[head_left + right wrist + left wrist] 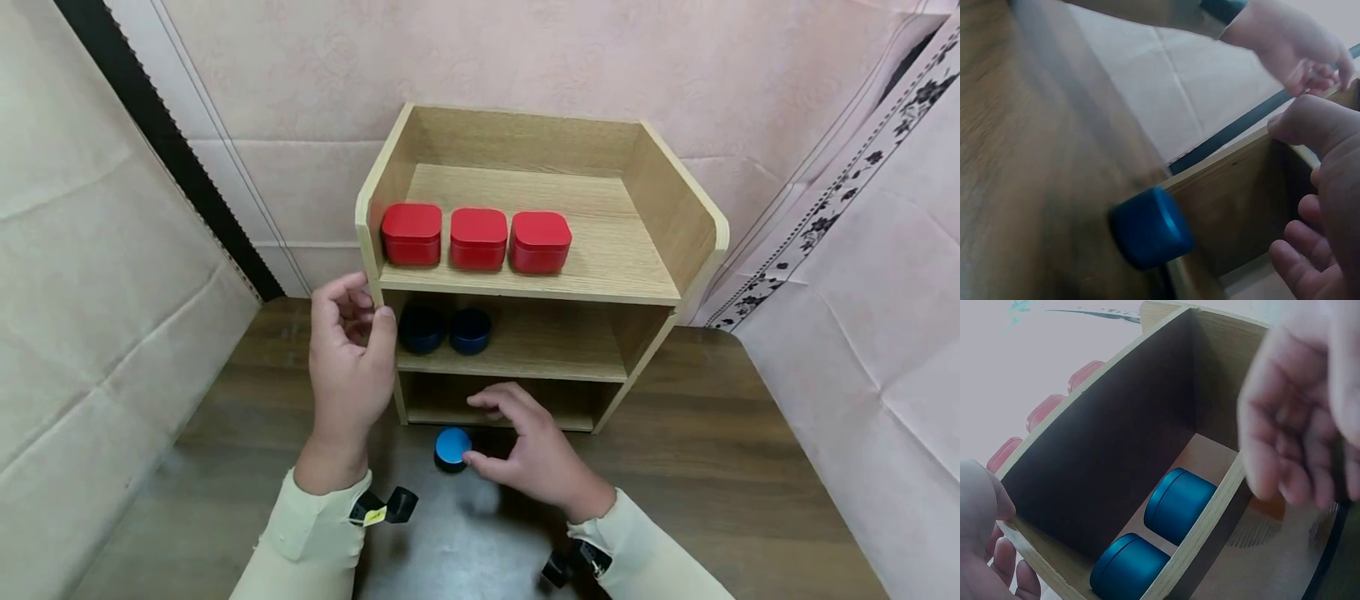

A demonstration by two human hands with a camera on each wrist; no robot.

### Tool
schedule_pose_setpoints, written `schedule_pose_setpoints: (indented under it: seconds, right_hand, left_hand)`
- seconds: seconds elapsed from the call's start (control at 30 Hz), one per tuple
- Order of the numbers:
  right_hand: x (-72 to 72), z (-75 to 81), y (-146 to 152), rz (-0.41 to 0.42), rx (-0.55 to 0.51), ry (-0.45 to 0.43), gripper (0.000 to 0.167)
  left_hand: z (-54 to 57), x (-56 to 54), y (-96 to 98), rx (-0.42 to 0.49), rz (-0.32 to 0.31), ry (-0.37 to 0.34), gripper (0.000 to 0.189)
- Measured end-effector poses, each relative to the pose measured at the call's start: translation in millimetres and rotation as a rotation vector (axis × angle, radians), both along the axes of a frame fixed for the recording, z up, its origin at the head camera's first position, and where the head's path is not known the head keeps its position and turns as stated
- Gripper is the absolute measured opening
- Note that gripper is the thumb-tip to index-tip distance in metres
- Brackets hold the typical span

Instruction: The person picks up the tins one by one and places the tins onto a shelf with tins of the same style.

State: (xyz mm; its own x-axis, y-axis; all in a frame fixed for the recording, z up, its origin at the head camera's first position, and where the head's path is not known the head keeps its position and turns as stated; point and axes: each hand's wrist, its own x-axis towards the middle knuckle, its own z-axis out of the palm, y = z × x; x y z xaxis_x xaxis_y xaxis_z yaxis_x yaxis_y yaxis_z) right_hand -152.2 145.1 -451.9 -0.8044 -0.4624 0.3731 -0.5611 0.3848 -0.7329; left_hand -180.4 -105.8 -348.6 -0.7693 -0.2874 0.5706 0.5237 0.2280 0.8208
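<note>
My left hand (351, 362) holds the front left edge of a small wooden shelf (525, 287), thumb at the front and fingers on the outer side. My right hand (528, 446) hovers in front of the bottom compartment with thumb and fingers spread, holding nothing. Close to its thumb in the head view, a round blue tin (453, 450) stands on the floor; the right wrist view shows this tin (1154, 228) apart from the hand. Two more round blue tins (1180, 506) sit side by side at the left of the middle compartment.
Three red square tins (478, 239) stand in a row on the top board, toward the left. Pale cloth (862, 275) encloses the shelf at the back and both sides. The floor (712, 467) is brown wood-look, with a shiny grey patch in front.
</note>
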Motion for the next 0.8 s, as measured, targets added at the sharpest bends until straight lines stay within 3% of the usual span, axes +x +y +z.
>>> schedule_pose_setpoints:
  seconds: [0.2, 0.37, 0.8]
  right_hand:
    - [-6.2, -18.2, -4.2, -0.011, 0.048, -0.127, 0.069]
    - [-10.9, -29.1, -10.2, -0.019, 0.097, -0.124, 0.077]
    - [-16.6, -49.4, -13.9, -0.024, 0.115, -0.153, 0.08]
  left_hand:
    - [0.8, 0.6, -0.2, 0.004, -0.002, -0.003, 0.041]
    - [2.6, 0.3, -0.2, 0.007, -0.002, 0.006, 0.042]
    - [1.4, 2.5, 1.9, -0.005, 0.01, 0.004, 0.042]
